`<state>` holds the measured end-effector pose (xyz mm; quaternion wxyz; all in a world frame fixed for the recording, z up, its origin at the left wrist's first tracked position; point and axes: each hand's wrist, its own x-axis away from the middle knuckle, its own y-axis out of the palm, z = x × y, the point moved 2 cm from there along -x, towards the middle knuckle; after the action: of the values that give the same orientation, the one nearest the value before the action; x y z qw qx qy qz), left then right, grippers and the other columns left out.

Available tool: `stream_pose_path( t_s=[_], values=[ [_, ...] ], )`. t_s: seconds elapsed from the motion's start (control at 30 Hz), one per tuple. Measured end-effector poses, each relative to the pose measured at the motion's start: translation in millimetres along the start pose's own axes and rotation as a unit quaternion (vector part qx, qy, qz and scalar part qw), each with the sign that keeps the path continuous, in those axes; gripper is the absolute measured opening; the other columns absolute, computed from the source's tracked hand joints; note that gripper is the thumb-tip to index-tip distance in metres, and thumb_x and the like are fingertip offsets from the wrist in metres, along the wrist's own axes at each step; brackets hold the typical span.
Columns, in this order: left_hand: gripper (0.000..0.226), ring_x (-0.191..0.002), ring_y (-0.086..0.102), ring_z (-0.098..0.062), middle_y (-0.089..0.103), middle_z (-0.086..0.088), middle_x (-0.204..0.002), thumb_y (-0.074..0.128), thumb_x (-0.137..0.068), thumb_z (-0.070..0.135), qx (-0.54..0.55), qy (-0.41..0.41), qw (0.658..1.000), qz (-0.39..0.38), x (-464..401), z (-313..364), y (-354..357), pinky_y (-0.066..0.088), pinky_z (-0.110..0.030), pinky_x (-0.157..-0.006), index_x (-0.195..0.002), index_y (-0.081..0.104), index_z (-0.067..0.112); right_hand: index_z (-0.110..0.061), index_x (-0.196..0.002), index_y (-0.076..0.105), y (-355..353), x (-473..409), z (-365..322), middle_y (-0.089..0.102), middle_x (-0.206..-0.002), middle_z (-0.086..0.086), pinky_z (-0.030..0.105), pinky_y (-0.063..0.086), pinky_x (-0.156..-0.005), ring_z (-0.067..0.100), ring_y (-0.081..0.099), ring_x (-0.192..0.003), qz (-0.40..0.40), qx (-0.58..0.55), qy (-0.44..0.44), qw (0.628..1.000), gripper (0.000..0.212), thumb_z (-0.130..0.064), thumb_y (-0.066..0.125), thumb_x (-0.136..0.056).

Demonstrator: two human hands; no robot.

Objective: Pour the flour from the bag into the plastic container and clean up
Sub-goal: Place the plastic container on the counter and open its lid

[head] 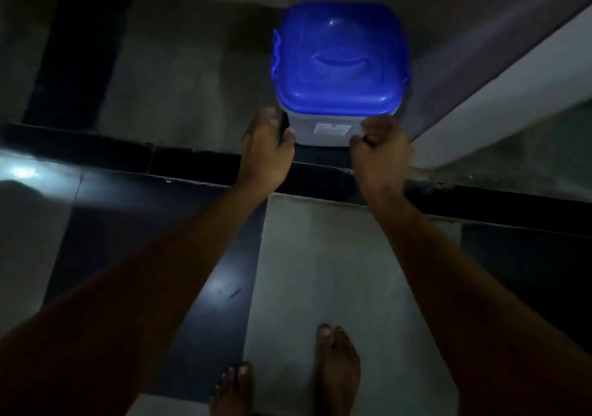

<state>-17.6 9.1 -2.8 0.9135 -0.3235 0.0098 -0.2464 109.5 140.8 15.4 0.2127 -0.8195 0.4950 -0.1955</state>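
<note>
Gripping container (323, 130), dim tiled floor (336, 271)

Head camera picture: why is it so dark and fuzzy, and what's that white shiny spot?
Head view: the room is dim, so the arms look like shadows; only the blue lid shows brightly. The white spot is glare on the glossy floor. Both hands, left hand and right hand, look soft and slightly blurred.

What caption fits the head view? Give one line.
Both hands, left hand and right hand, at grey plastic container with closed blue lid.
</note>
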Motion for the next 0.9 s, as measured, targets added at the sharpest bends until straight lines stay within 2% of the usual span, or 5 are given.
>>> stream_pose_path(
  t_s=[0.2,0.33,0.47,0.7,0.9],
  values=[
    [0.078,-0.144,0.038,-0.025,0.039,-0.011,-0.157,0.063,-0.093,0.046,0.065,-0.113,0.991,-0.011,-64.7,-3.8,16.6,0.028,-0.026,-0.116,-0.154,0.033,0.008,-0.009,-0.124,0.058,-3.7,-53.3,11.3,0.053,-0.128,0.019,0.043,0.044,-0.101,0.038,0.053,-0.118,0.14,0.109,-0.033,0.984,0.046,-0.033,0.064,-0.085],
    [0.098,-0.123,0.062,-0.022,0.062,-0.003,-0.137,0.068,-0.058,0.066,0.21,-0.142,0.967,0.01,-136.7,-17.3,37.7,0.047,-0.039,-0.109,-0.14,0.055,0.016,-0.01,-0.143,0.041,5.6,-119.1,17.5,0.048,-0.14,0.02,0.043,0.043,-0.103,0.037,0.049,-0.127,0.09,0.113,0.008,0.989,0.062,-0.044,0.059,-0.094],
    [0.086,-0.103,0.074,-0.02,0.074,0.001,-0.119,0.088,-0.054,0.052,0.359,-0.187,0.913,-0.042,-158.4,-26.2,57.1,0.06,-0.042,-0.091,-0.131,0.065,0.022,-0.011,-0.148,0.031,17.5,-159.8,23.6,0.045,-0.15,0.016,0.038,0.041,-0.108,0.035,0.047,-0.135,0.002,0.012,0.105,0.994,0.075,-0.053,0.061,-0.093],
    [0.063,-0.096,0.076,-0.025,0.078,-0.007,-0.108,0.092,-0.063,0.03,0.403,-0.149,0.903,-0.009,-137.1,-25.6,52.3,0.062,-0.043,-0.083,-0.12,0.071,0.014,-0.01,-0.147,0.041,14.6,-142.5,40.7,0.047,-0.15,0.01,0.042,0.041,-0.113,0.029,0.049,-0.134,0.039,-0.044,0.171,0.983,0.096,-0.065,0.073,-0.075],
    [0.069,-0.1,0.075,-0.024,0.077,-0.005,-0.11,0.097,-0.056,0.036,0.387,-0.174,0.905,0.0,-55.9,-40.0,1.3,0.06,-0.043,-0.09,-0.116,0.073,0.014,-0.007,-0.127,0.06,-3.6,-44.0,37.9,0.063,-0.12,0.006,0.034,0.047,-0.099,0.024,0.058,-0.111,0.063,-0.047,0.162,0.984,0.075,-0.059,0.077,-0.075]
  ],
)
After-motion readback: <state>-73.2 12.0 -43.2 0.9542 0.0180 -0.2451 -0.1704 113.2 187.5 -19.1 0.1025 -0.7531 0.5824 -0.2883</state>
